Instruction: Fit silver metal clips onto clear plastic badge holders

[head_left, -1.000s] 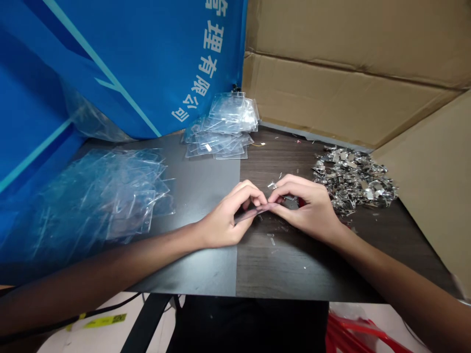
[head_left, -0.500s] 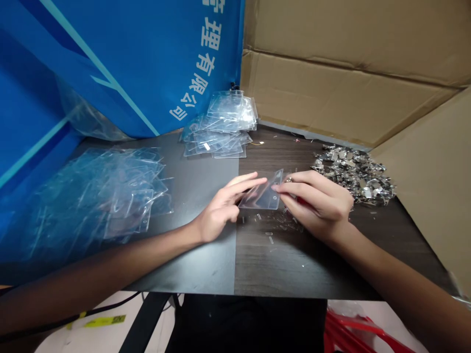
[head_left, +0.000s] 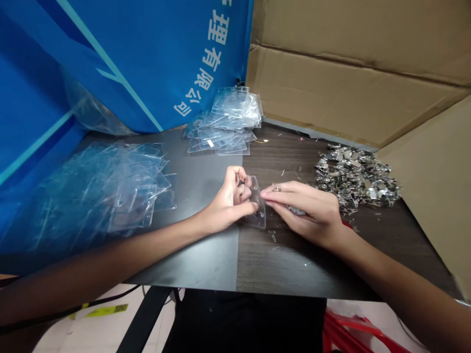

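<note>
A clear plastic badge holder (head_left: pixel 256 208) with punched slot holes stands long-way between my hands, its lower end near the table. My left hand (head_left: pixel 230 198) is curled around its left edge, fingers bent and thumb across the front. My right hand (head_left: pixel 305 211) reaches in from the right with its fingertips at the holder's right edge. A ring (head_left: pixel 276 188) shows on one right finger. A small metal piece (head_left: pixel 296 211) glints under my right fingers. Part of the holder is hidden by my left fingers.
A dark wood-grain table (head_left: pixel 206 260) carries a heap of metal clips (head_left: pixel 355 179) at right, a stack of clear holders (head_left: pixel 224 122) at back and a larger clear pile (head_left: pixel 125 186) at left. Cardboard (head_left: pixel 349 73) and a blue banner (head_left: pixel 110 63) rise behind.
The holder has turned from lying across my hands to standing long-way. My left hand has curled around its left edge, and my right hand has eased back slightly.
</note>
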Motion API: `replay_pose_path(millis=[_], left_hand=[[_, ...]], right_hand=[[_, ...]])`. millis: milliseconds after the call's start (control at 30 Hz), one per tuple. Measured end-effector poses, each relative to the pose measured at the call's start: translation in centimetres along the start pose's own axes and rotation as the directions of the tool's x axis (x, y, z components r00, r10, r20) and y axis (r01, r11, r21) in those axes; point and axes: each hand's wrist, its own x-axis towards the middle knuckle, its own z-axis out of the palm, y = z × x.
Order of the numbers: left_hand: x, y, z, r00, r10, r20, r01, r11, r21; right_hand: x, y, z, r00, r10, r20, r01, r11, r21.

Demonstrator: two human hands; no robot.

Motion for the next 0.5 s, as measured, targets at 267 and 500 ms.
replay_pose_path(millis=[267,500], left_hand=[[-0.26,-0.33,-0.18,0.991,0.112,-0.072,-0.105,0.99,0.09],[-0.32,-0.15,0.1,0.992,0.121,-0.042,-0.119,0.992,0.037]], right_hand=[[-0.12,0.39,0.64,0.885,0.436,0.16,-0.465,0.826,0.318],[0.45,0.72,0.0,0.902,0.371,0.22,-0.388,0.921,0.035]])
